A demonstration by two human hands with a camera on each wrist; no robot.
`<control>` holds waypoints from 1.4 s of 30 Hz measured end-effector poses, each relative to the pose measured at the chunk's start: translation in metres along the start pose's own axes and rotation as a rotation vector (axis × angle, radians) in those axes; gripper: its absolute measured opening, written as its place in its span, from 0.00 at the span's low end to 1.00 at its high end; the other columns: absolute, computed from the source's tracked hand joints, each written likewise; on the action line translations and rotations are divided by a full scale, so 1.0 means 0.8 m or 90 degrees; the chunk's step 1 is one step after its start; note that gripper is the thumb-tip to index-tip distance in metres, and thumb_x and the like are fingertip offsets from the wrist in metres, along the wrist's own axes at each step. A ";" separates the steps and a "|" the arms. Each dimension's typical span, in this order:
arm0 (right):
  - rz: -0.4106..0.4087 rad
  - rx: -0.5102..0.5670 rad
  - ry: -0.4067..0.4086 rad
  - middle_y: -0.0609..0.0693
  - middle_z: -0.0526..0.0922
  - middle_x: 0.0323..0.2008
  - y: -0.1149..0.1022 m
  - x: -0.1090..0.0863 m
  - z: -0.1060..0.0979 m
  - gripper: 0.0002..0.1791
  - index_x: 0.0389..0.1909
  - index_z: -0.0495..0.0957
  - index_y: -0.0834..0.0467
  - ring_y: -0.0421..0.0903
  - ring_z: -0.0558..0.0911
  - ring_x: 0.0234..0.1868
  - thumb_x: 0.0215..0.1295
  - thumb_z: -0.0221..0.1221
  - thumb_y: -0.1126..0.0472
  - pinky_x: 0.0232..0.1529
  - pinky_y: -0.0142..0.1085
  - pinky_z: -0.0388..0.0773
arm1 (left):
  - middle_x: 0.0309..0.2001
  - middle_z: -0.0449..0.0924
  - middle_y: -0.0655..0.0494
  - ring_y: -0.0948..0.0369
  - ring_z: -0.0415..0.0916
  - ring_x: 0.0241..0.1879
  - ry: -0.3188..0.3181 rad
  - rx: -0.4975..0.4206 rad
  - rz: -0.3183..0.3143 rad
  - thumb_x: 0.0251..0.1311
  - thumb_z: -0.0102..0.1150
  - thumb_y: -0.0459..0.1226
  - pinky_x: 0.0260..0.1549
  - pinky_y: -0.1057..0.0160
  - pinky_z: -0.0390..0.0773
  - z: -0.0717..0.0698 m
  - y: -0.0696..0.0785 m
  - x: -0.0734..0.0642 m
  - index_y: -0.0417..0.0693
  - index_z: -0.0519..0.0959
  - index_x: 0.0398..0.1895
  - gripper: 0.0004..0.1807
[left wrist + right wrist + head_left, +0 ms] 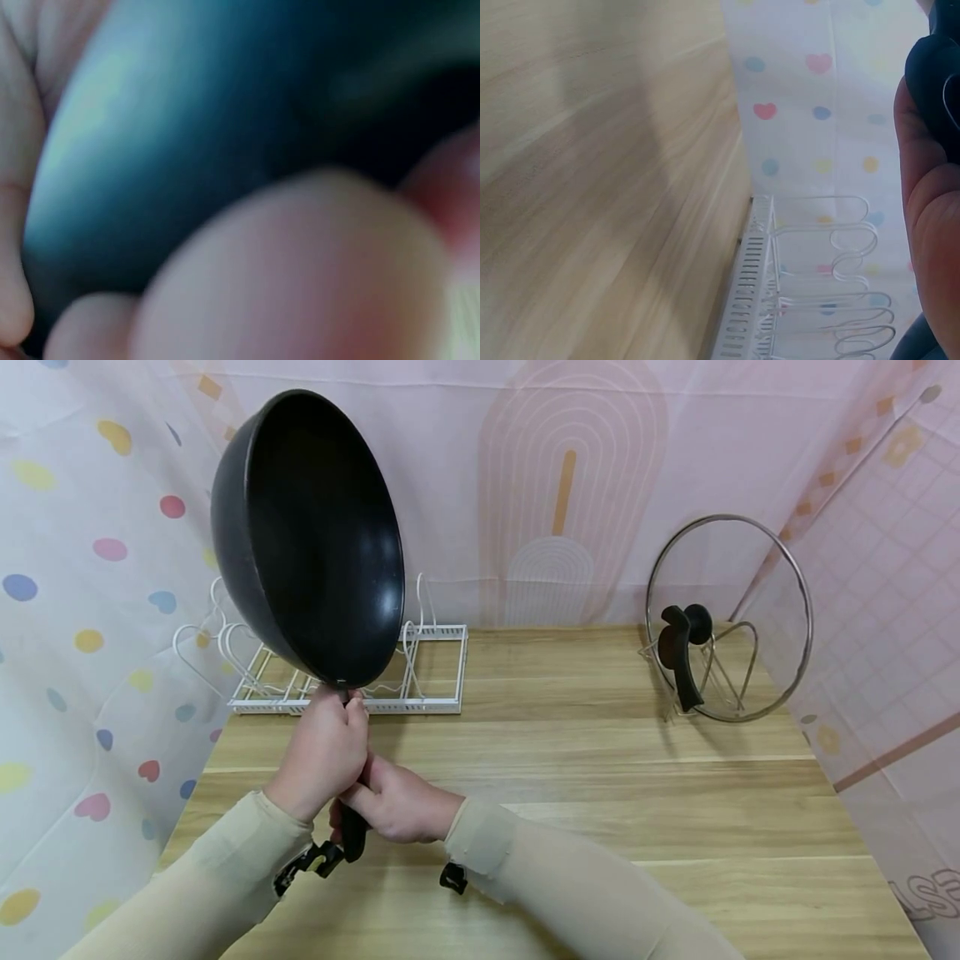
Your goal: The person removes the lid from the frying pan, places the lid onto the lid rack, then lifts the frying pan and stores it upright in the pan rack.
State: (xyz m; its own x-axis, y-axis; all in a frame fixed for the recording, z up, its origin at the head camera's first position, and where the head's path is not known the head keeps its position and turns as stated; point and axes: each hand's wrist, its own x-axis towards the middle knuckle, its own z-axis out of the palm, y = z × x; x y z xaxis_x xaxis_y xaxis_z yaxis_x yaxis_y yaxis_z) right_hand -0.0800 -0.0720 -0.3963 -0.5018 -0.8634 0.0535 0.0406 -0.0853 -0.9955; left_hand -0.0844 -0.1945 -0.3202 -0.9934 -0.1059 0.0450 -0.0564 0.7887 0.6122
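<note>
A black wok (322, 543) is held up on its edge, its dark inside turned to the right in the head view. My left hand (324, 747) grips its long handle (353, 835) just below the pan. Lower down, my right hand (401, 800) holds the same handle, fingers curled round it. Behind and below the wok stands a white wire rack (438, 703), partly hidden by the pan. The left wrist view is blurred, showing the dark handle (187, 142) close up between fingers. In the right wrist view the right hand (937, 217) shows at the right edge.
At the back right a glass lid (802, 672) with a metal rim and black knob stands upright in a small wire stand (750, 647). Both rest on a wood-grain table (570, 760). Patterned curtains (82, 610) hang along the back and sides.
</note>
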 end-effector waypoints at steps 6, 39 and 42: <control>0.014 0.013 0.007 0.58 0.81 0.32 0.007 -0.002 -0.001 0.14 0.53 0.68 0.71 0.35 0.84 0.29 0.86 0.42 0.61 0.41 0.27 0.84 | 0.32 0.66 0.46 0.51 0.68 0.28 -0.005 0.007 0.005 0.78 0.36 0.34 0.30 0.55 0.69 0.008 -0.003 0.002 0.42 0.65 0.32 0.13; 0.027 0.042 0.003 0.77 0.80 0.38 0.024 -0.005 0.000 0.18 0.48 0.70 0.77 0.33 0.83 0.29 0.84 0.42 0.64 0.40 0.24 0.82 | 0.33 0.67 0.45 0.51 0.70 0.29 -0.035 0.018 -0.004 0.79 0.36 0.35 0.30 0.55 0.71 0.025 -0.016 0.005 0.38 0.68 0.38 0.12; 0.026 0.049 0.009 0.77 0.80 0.37 0.026 -0.006 0.000 0.18 0.47 0.71 0.78 0.34 0.83 0.29 0.84 0.42 0.64 0.39 0.24 0.82 | 0.34 0.68 0.44 0.50 0.71 0.31 -0.036 0.025 -0.002 0.79 0.36 0.35 0.33 0.53 0.72 0.027 -0.016 0.005 0.36 0.68 0.40 0.12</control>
State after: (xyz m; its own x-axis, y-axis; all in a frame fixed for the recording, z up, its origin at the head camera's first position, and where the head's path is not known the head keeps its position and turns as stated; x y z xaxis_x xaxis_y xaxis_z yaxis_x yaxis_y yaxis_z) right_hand -0.0771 -0.0695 -0.4170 -0.5104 -0.8599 0.0114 0.1279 -0.0890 -0.9878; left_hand -0.0897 -0.1919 -0.3447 -0.9972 -0.0747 -0.0020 -0.0620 0.8118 0.5806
